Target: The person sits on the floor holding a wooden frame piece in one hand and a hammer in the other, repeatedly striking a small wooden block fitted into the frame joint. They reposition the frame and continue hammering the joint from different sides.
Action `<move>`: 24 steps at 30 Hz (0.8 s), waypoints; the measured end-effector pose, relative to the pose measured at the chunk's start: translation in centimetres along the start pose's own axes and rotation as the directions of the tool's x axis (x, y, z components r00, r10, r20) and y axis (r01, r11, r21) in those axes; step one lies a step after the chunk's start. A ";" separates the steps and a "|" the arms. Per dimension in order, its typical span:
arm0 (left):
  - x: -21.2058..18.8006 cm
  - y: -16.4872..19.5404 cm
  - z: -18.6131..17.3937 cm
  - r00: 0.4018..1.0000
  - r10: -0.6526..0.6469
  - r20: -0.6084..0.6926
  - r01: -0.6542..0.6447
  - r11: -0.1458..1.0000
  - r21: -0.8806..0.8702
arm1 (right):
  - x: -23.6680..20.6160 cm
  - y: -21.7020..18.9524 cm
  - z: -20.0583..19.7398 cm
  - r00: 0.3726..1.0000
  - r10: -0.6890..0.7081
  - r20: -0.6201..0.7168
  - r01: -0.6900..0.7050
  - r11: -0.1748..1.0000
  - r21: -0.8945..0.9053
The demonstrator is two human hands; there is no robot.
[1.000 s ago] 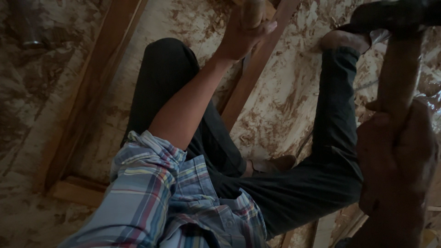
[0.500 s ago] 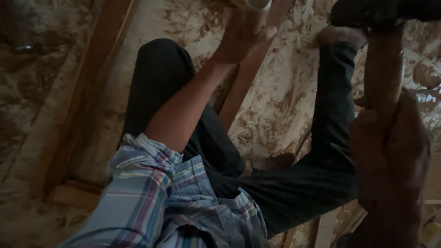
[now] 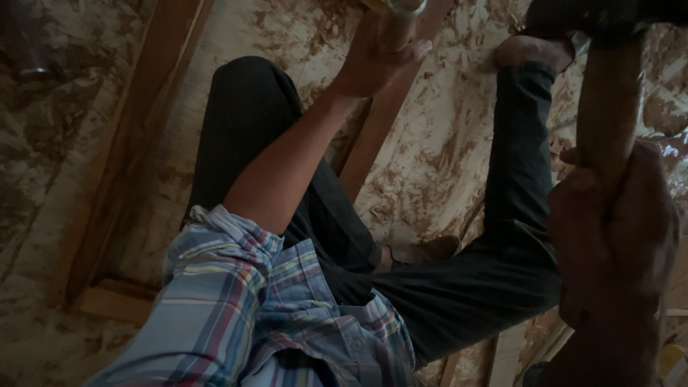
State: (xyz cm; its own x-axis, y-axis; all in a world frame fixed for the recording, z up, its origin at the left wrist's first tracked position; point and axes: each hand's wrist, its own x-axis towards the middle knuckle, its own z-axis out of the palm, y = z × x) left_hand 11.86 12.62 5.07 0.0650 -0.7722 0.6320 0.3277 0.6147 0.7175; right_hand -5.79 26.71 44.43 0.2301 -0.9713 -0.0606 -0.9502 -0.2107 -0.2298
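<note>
Hammer handle (image 3: 608,107) sits clenched in the right hand (image 3: 616,236), dark head above the grip. Left hand (image 3: 380,61) grasps a pale cylinder (image 3: 401,11) against a wooden batten (image 3: 380,136); next seems a careful, aimed strike.

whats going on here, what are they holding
A person in a plaid shirt and dark trousers sits on a board floor among wooden beams. The left hand reaches forward and grips something pale at the top edge; what it is cannot be told. The right hand, close to the camera, is wrapped around the wooden handle of a tool with a dark head, probably a hammer.
</note>
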 end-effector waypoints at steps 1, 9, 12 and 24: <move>-0.3 -0.1 0.1 0.999 -0.040 -0.017 0.040 0.998 0.040 | 0.1 0.0 0.0 0.999 -0.037 -0.008 0.037 0.999 -0.009; -0.3 -1.8 0.1 0.996 0.086 0.006 -0.084 0.962 0.261 | 0.8 -1.0 0.5 0.995 0.078 0.056 -0.079 0.997 0.019; -0.1 -1.4 -0.1 0.996 0.085 0.005 -0.084 0.961 0.263 | 2.2 -1.6 0.4 0.994 -0.074 0.085 0.086 0.985 -0.149; 0.7 1.4 -0.4 0.998 0.065 -0.005 -0.057 0.913 0.405 | 5.7 -7.6 0.4 0.925 -0.207 0.318 0.263 0.954 -0.142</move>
State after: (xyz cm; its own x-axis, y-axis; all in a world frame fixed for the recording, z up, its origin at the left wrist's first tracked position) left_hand 12.79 12.91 6.39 0.0914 -0.7314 0.6758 -0.0863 0.6703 0.7371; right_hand 2.79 22.79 45.40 0.4766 -0.8199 -0.3173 -0.8763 -0.4719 -0.0968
